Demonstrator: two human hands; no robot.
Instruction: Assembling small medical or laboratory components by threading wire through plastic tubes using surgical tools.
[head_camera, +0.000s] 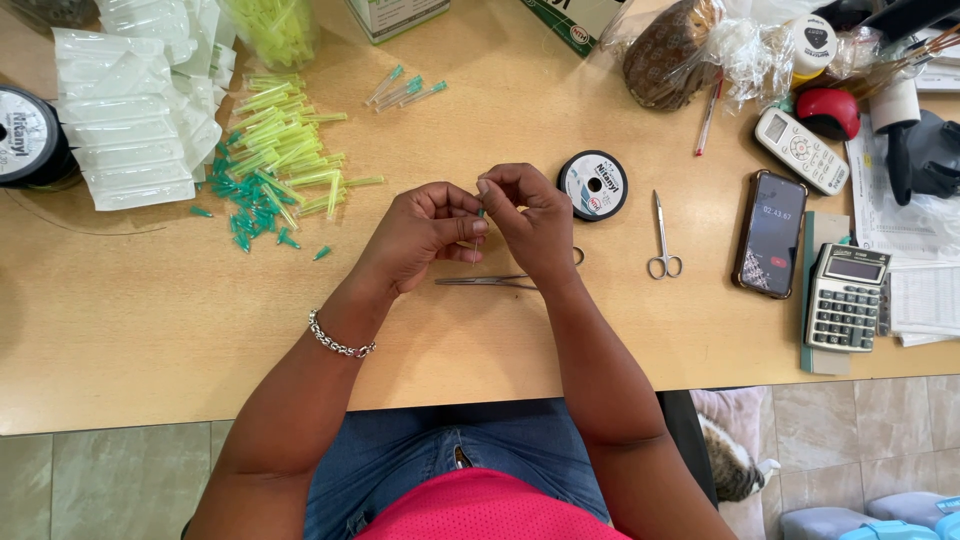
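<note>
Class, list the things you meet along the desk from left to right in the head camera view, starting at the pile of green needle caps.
Pile of green needle caps → left hand → right hand → thread spool → small scissors → phone → calculator.

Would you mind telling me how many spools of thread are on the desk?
2. One spool lies just beyond the right hand, beside the scissors. The other spool sits at the desk's far left edge, partly cut off. More may hide under the clutter.
</note>
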